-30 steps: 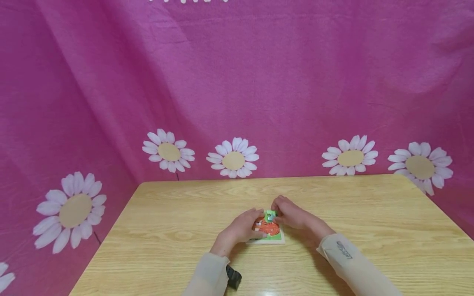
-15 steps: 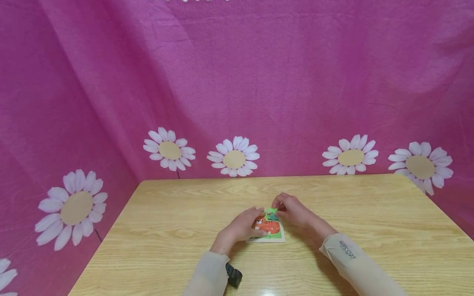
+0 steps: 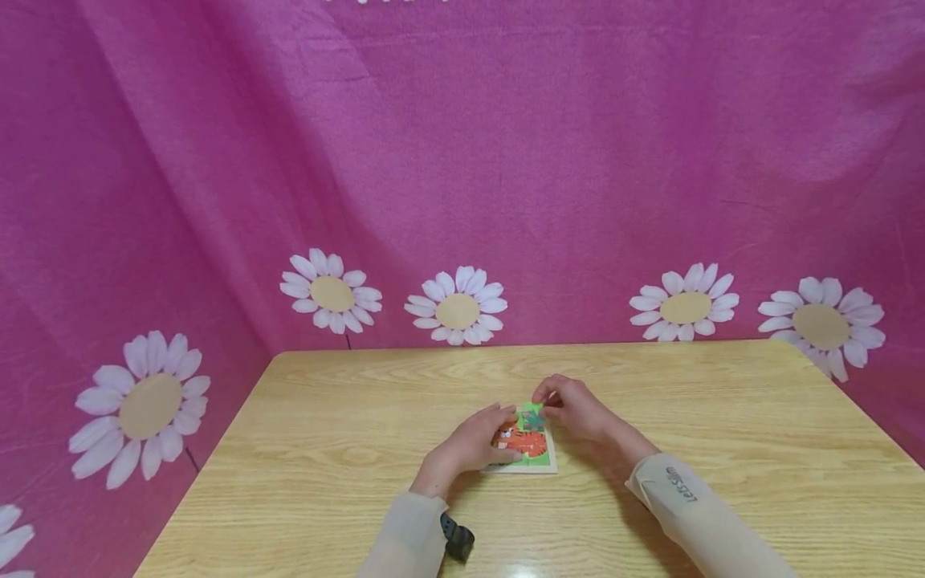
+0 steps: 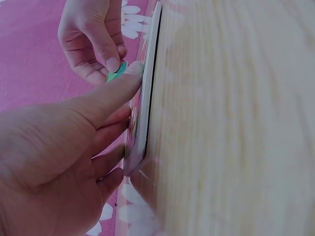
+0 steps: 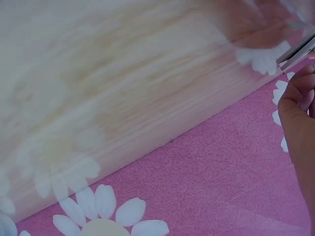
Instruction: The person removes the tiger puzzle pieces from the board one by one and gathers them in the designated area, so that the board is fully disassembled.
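A small jigsaw board (image 3: pixel 520 470) with a pale frame and an orange striped animal on green lies on the table. My left hand (image 3: pixel 470 441) rests over its left part, fingers spread; in the left wrist view the thumb (image 4: pixel 125 81) presses on the board's face and the other fingertips touch near its edge. Above the board's far right corner, my right hand (image 3: pixel 578 411) pinches a green and teal puzzle piece (image 4: pixel 116 72) between thumb and fingertips. The left hand covers part of the picture. The right wrist view catches only the right hand's edge (image 5: pixel 298 118) beside the board.
The wooden table (image 3: pixel 361 441) stretches out around the board. A pink curtain (image 3: pixel 462 160) with white daisies hangs behind and to the left of it. A black strapped device (image 3: pixel 458 539) sits at my left wrist.
My right hand has shifted slightly away and to the right with the puzzle piece, whose teal part now shows more. My left hand has stayed in place on the board.
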Motion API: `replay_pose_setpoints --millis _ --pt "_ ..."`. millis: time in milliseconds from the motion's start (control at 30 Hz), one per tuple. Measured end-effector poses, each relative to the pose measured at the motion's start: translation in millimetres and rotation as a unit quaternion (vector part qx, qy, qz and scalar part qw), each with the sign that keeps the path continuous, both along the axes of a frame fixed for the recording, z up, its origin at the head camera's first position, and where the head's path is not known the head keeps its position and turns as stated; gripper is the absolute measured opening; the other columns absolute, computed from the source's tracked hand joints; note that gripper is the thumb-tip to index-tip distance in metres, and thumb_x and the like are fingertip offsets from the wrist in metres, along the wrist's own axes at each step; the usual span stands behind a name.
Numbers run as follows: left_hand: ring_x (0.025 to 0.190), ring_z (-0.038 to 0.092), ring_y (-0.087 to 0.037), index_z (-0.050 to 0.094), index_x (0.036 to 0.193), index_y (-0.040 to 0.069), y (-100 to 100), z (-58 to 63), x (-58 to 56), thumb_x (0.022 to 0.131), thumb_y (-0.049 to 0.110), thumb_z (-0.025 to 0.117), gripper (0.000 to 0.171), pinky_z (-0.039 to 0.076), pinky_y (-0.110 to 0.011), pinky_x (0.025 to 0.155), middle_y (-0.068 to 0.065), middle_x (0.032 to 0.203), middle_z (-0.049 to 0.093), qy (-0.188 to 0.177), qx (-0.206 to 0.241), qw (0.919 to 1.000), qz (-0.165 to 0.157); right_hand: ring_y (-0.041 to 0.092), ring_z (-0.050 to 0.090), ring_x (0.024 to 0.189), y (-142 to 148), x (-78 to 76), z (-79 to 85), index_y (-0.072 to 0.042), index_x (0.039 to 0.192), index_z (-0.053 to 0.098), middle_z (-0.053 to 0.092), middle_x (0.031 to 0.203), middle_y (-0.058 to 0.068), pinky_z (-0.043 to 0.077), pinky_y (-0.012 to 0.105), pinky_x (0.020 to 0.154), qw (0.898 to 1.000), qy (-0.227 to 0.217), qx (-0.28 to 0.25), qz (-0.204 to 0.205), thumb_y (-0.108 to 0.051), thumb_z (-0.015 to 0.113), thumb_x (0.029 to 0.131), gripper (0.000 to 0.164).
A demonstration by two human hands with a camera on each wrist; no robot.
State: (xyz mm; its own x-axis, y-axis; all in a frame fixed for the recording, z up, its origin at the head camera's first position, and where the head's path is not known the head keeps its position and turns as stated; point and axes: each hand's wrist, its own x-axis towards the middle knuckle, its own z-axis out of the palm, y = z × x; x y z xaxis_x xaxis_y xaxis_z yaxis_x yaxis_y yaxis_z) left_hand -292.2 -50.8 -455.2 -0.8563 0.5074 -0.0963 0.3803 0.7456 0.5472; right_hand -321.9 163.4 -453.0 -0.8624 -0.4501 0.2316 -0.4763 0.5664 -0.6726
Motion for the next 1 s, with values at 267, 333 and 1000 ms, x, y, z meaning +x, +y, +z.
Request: replay_pose_setpoints --millis 267,333,1000 --pt "0.148 0.031 -0.026 0.049 0.144 0.014 0 2.7 -1.4 0.088 0.035 0.072 0.064 0.031 -0.047 0.120 -0.004 0.157 0.040 0.001 0.004 1.0000 -0.002 0.025 0.066 0.090 6 -0.3 4.5 0.002 0.092 0.065 0.063 0.097 0.016 0.058 0.031 0.081 1.000 0.002 0.004 0.003 0.009 0.064 0.086 0.009" --pt "0.148 0.032 -0.027 0.048 0.145 0.014 -1 3.3 -1.1 0.088 0.035 0.072 0.065 0.031 -0.047 0.120 -0.006 0.157 0.039 -0.001 0.004 1.0000 0.000 0.024 0.064 0.089 8 -0.3 4.1 0.002 0.092 0.065 0.063 0.096 0.015 0.057 0.029 0.080 1.000 0.001 0.004 0.001 0.008 0.064 0.086 0.009" --pt "0.148 0.031 -0.027 0.049 0.144 0.014 -2 0.1 2.3 0.087 0.033 0.074 0.065 0.030 -0.049 0.120 -0.004 0.157 0.039 -0.009 0.024 0.9997 0.004 0.020 0.063 0.088 39 5.2 0.9 0.001 0.090 0.065 0.063 0.095 0.013 0.055 0.023 0.076 1.000 -0.001 0.011 -0.021 0.008 0.065 0.086 0.008"
